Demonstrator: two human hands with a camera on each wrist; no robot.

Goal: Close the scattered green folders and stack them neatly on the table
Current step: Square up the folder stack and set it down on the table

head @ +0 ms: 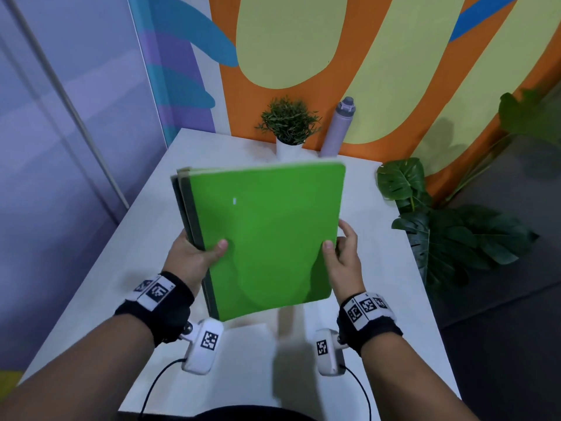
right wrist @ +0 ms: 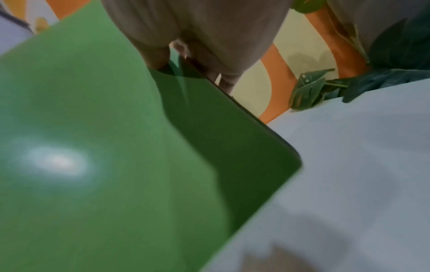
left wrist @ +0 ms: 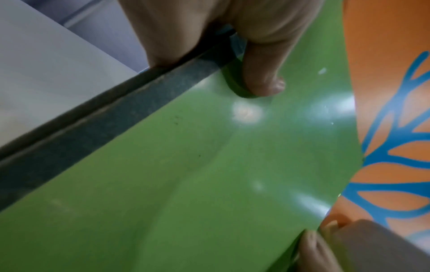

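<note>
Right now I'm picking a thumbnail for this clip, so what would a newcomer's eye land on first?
The bright green folders, closed and held together above the white table, fill the middle; the left hand grips the dark spine side and the right hand the opposite edge. Behind them an orange and yellow mural looms, with a small potted plant and a lilac bottle at the table's far edge.

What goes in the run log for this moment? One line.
folders: closed, stacked, held above table | left hand: grips spine side | right hand: grips open edge | not yet set down
</note>
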